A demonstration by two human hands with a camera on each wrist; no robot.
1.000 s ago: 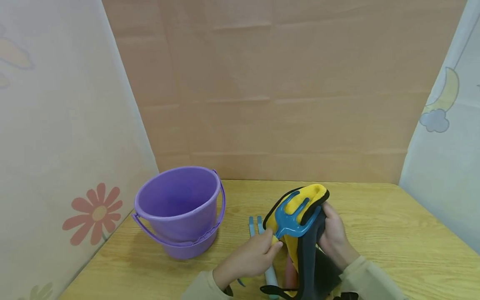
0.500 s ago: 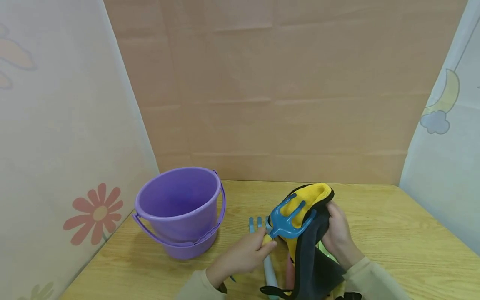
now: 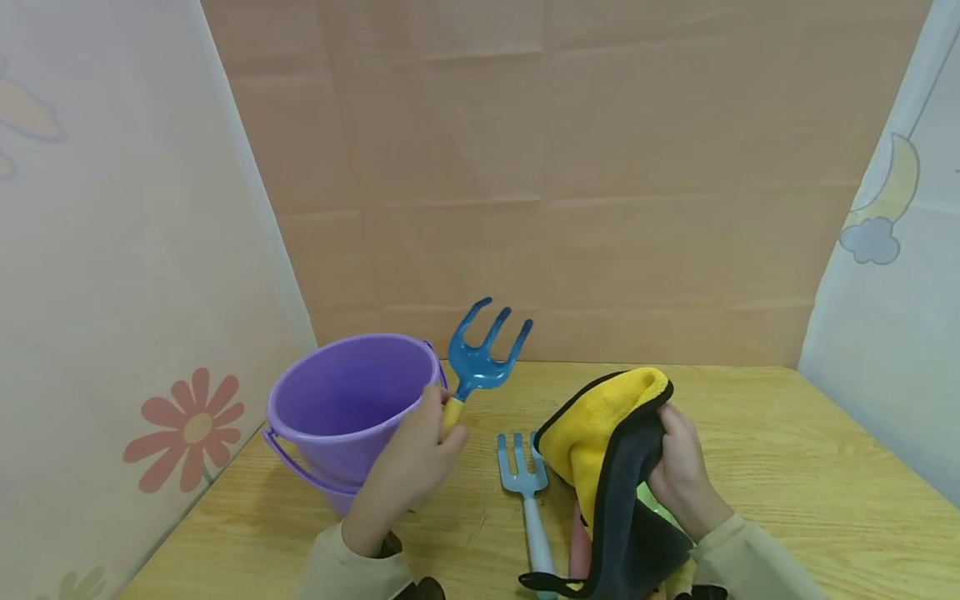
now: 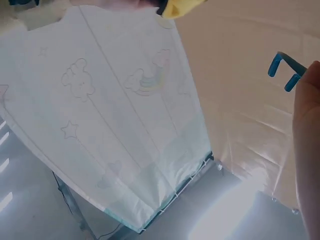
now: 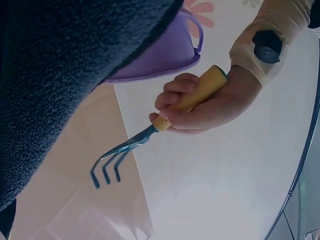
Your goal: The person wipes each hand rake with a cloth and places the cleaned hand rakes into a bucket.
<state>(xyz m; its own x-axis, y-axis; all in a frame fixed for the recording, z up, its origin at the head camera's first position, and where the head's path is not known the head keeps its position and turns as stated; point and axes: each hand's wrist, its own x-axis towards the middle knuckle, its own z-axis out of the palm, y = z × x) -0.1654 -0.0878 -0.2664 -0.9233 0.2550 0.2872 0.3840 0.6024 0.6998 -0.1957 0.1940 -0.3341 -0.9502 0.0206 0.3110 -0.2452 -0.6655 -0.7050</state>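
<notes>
My left hand (image 3: 408,454) grips the yellow handle of a blue three-pronged hand fork (image 3: 480,362), raised beside the bucket's rim with its prongs pointing up. In the right wrist view that hand (image 5: 205,102) curls round the handle (image 5: 210,87). My right hand (image 3: 684,471) pinches the top edge of a cloth (image 3: 596,421), yellow on one side and dark grey on the other with black trim, which hangs down. The cloth's dark side (image 5: 75,80) fills the left of the right wrist view. A purple bucket (image 3: 360,454) stands to the left, its handle hanging down.
On the table (image 3: 787,467) lies a light blue fork (image 3: 531,512) between my hands. A pink handle (image 3: 580,546) and a green object (image 3: 654,504) are partly hidden by the cloth. A brown sheet (image 3: 600,183) hangs behind the table.
My left hand has carried the blue fork up and left, away from the cloth to beside the bucket. The light blue fork is uncovered now. My right hand has shifted slightly right with the cloth.
</notes>
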